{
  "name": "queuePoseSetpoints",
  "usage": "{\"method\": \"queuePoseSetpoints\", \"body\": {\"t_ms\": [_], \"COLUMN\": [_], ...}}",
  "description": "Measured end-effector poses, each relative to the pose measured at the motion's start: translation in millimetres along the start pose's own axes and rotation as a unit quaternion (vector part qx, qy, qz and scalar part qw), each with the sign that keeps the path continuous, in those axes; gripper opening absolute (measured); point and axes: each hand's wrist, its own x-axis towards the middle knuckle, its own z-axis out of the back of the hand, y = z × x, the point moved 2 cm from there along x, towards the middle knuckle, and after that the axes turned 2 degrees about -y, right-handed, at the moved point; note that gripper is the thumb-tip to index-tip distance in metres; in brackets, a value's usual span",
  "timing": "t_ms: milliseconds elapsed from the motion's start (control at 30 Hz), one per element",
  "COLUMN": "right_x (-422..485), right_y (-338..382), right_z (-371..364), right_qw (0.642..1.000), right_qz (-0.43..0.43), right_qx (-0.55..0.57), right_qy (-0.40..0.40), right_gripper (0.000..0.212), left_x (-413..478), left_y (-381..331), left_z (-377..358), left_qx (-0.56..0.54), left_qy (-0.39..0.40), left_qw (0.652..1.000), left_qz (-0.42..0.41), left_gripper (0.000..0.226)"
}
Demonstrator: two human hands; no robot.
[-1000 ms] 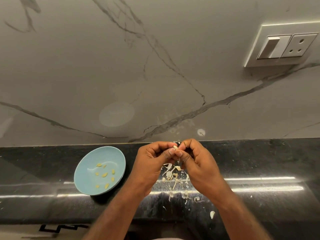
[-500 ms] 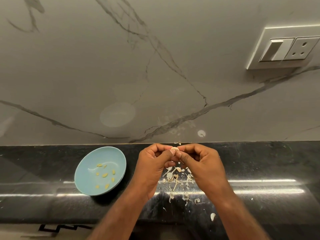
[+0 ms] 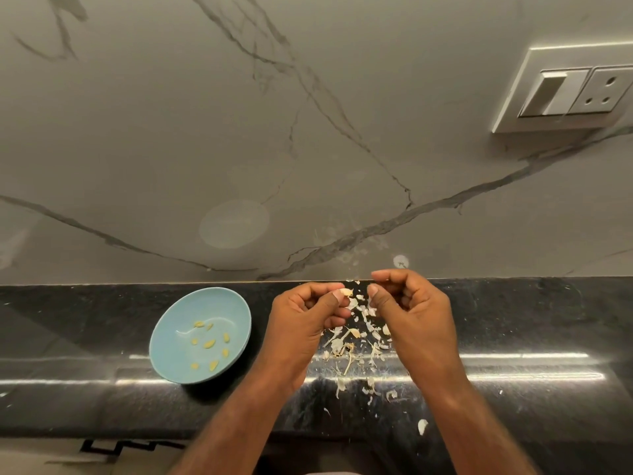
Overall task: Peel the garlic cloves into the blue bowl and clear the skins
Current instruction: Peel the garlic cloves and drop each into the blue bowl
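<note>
A grey-veined marble wall (image 3: 239,132) rises behind the glossy black worktop (image 3: 531,320), with a white switch plate (image 3: 561,90) at upper right. A pale blue bowl (image 3: 178,354) sits on the worktop left of the hands and holds several small yellowish peeled cloves (image 3: 209,343). The left grip (image 3: 308,317) pinches a pale, partly skinned clove (image 3: 346,292) between thumb and forefinger, above the worktop's back edge. The right grip (image 3: 411,310) is just beside it, apart, fingers curled; whether it pinches any skin I cannot tell. Papery whitish skins (image 3: 356,341) lie scattered beneath and between the hands.
</note>
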Motion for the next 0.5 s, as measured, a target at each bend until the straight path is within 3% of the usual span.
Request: {"method": "queuePoseSetpoints", "body": {"t_ms": [100, 300, 500], "right_x": [2.0, -2.4, 1.5], "right_y": [0.6, 10.7, 11.2], "right_z": [0.8, -3.7, -1.4], "right_qw": [0.998, 0.986, 0.993], "right_qz": [0.012, 0.071, 0.008], "right_qx": [-0.053, -0.125, -0.087], "right_qy": [0.029, 0.079, 0.077], "right_gripper": [0.033, 0.015, 0.006], "left_x": [0.6, 2.4, 1.1], "left_y": [2.4, -1.0, -7.2], "left_z": [-0.7, -4.6, -7.5], "left_qx": [0.002, 0.049, 0.107], "left_qy": [0.001, 0.013, 0.025], "left_qw": [1.000, 0.998, 0.990], "left_qz": [0.003, -0.027, -0.090], "left_gripper": [0.011, 0.008, 0.007]}}
